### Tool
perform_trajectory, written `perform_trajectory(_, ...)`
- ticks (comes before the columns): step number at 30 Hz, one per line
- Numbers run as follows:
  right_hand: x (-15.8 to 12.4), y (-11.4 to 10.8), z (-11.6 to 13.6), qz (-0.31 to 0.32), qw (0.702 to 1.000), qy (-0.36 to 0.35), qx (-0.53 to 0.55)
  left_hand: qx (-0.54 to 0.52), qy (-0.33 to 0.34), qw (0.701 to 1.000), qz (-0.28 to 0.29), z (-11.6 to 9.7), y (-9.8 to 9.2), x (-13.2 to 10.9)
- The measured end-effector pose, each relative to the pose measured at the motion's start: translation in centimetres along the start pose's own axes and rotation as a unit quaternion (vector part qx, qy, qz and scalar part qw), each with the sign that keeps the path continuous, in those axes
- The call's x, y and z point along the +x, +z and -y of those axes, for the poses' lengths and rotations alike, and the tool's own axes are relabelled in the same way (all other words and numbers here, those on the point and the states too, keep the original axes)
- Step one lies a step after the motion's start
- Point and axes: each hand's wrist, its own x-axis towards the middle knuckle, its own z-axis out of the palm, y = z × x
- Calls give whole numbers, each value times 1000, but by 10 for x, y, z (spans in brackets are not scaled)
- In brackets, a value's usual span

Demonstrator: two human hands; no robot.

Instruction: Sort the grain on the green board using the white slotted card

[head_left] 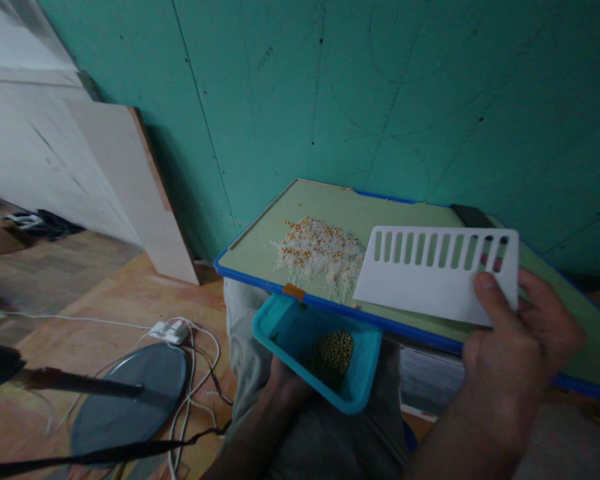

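Note:
My right hand is closed on one end of a white plastic plate with a row of slots, thumb on top. The plate tilts over the pale green board, its left end beside a spread pile of white grains and tan, bean-like seeds. Below the board's front edge, my left hand holds a turquoise plastic tub from beneath, its fingers mostly hidden. Inside the tub lies a heap of tan and greenish round seeds. A few stray seeds sit along the board's edges.
A dark flat object lies at the board's far right, against the green wall. On the floor at left are a round grey stand base, white cables and a power strip. A pale panel leans on the wall.

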Motion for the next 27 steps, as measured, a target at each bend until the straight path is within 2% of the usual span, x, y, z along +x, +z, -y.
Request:
perform_trajectory(10,4,-1,-8,-30,999,-13,13,-20,4,999,25,2,-17,2)
perform_trajectory(21,-12,-3,1,56,997,-15,-45,-1,-6,1000,-8,17,-16,4)
perform_trajectory(27,-11,-7,-2,87,994,0,-70,-24,1,999,30,19,-15,3)
